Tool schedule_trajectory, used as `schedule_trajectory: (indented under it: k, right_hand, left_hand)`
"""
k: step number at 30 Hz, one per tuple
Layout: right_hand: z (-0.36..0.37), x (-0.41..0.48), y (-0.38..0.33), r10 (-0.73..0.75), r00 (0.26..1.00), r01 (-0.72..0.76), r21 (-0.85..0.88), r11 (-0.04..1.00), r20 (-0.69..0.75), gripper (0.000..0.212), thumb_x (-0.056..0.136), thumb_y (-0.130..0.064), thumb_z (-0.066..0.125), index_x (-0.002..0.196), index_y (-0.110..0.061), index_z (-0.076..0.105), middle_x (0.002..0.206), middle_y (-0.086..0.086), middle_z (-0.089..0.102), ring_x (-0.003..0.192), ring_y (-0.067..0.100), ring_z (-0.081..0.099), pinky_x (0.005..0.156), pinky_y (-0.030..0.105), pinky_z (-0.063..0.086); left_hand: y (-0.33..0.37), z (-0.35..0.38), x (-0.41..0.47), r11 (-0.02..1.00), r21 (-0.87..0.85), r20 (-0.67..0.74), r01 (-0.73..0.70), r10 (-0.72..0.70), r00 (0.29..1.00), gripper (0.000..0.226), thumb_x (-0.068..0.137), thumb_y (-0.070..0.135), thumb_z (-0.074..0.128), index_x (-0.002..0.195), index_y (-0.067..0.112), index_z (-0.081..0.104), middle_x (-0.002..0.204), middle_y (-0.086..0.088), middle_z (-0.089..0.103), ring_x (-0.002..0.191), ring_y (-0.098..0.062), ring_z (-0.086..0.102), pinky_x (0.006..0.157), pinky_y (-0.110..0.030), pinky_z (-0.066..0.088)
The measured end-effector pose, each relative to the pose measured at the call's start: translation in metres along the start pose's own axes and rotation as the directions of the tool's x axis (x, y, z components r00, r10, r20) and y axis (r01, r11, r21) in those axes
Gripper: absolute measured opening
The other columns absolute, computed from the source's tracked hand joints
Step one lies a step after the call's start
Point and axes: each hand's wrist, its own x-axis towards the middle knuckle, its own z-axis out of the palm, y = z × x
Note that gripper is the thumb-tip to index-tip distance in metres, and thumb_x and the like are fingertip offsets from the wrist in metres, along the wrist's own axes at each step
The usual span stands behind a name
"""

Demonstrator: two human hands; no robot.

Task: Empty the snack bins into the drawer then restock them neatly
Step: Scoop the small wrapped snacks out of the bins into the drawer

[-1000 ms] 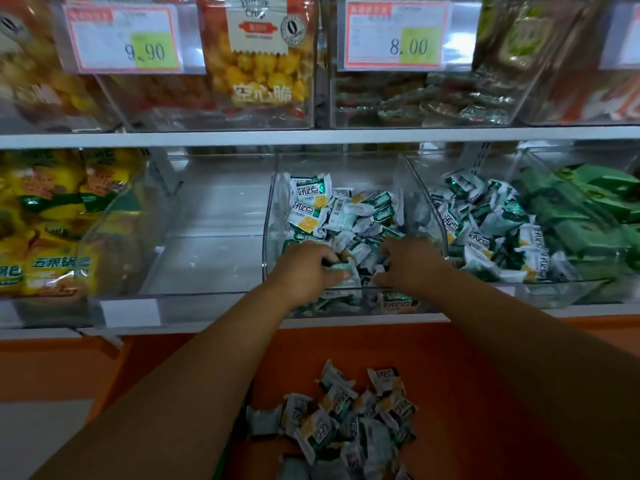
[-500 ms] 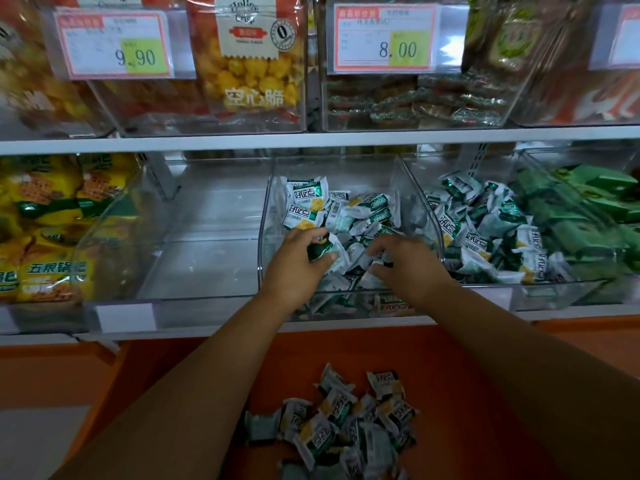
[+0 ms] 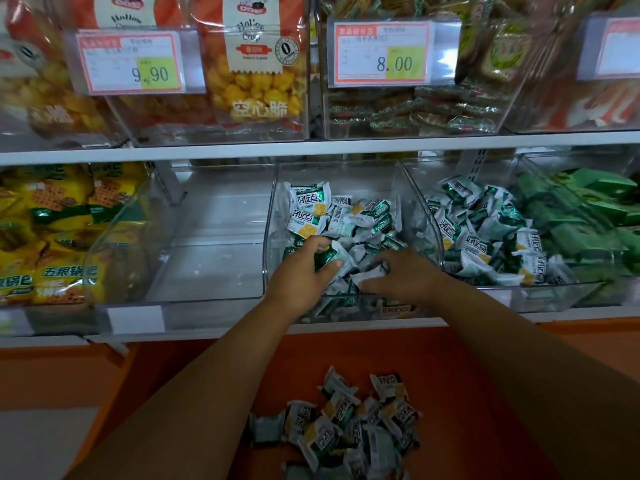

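Note:
A clear plastic snack bin [image 3: 420, 199] sits in the middle of the lower shelf, partly filled with small green-and-white snack packets [image 3: 341, 216]. Both my hands are inside it. My left hand [image 3: 304, 271] grips a few packets between thumb and curled fingers. My right hand [image 3: 398, 271] lies on the packets with its fingers curled round some of them. Below the shelf, an orange drawer [image 3: 259, 368] holds a loose pile of the same packets [image 3: 349, 427].
An empty clear bin [image 3: 194, 237] stands left of the middle one, with yellow snack bags [image 3: 45, 237] further left. To the right are a bin of matching packets [image 3: 485, 237] and green packs [image 3: 585, 216]. The upper shelf [image 3: 311, 147] carries bins with price tags.
Both hands have moved a little deeper and upward in the bin and closed on packets. The camera has tilted up slightly, so the shelves sit lower in the view.

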Motion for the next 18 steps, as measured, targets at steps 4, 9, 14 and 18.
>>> schedule_trajectory:
  k: [4,9,14,18]
  right_hand:
    - [-0.007,-0.015,0.000,-0.070,0.991,0.080,0.080,0.994,-0.116,0.054,0.086,-0.041,0.069,0.133,-0.019,0.053,0.135,0.010,0.053,0.110,0.026,0.057,0.087,0.033,0.048]
    - [0.004,-0.052,0.003,-0.179,0.842,0.333,0.229,0.915,-0.508,0.049,0.089,-0.031,0.068,0.133,-0.021,0.049,0.128,0.000,0.049,0.107,0.012,0.049,0.097,0.035,0.045]
    - [0.020,-0.099,0.005,-0.230,0.805,0.470,0.351,0.810,-0.546,0.037,0.088,-0.032,0.068,0.113,-0.040,0.042,0.117,-0.018,0.043,0.106,-0.005,0.043,0.094,0.020,0.038]
    - [0.051,-0.115,0.033,-0.204,0.888,0.376,0.395,0.838,-0.412,0.042,0.088,-0.036,0.067,0.121,-0.039,0.042,0.123,-0.016,0.042,0.112,0.000,0.045,0.093,0.020,0.040]
  left_hand:
    - [0.009,-0.005,-0.008,0.997,-0.075,-0.029,0.016,-0.019,0.999,0.046,0.094,0.033,0.063,0.135,0.016,0.052,0.138,-0.004,0.055,0.122,-0.019,0.052,0.090,-0.020,0.034]
    - [0.031,-0.007,-0.033,0.980,-0.159,-0.237,-0.121,0.081,0.968,0.039,0.091,0.029,0.068,0.127,0.018,0.060,0.120,0.007,0.061,0.102,-0.003,0.052,0.084,-0.014,0.037]
    - [0.039,-0.001,-0.073,0.965,-0.099,-0.265,-0.242,0.209,0.941,0.038,0.091,0.030,0.067,0.127,0.022,0.060,0.115,0.014,0.058,0.101,0.007,0.049,0.080,0.002,0.035]
    - [0.013,0.026,-0.101,0.982,-0.060,-0.092,-0.181,0.175,0.980,0.041,0.091,0.036,0.066,0.129,0.023,0.059,0.120,0.009,0.061,0.103,0.000,0.053,0.077,0.001,0.035]
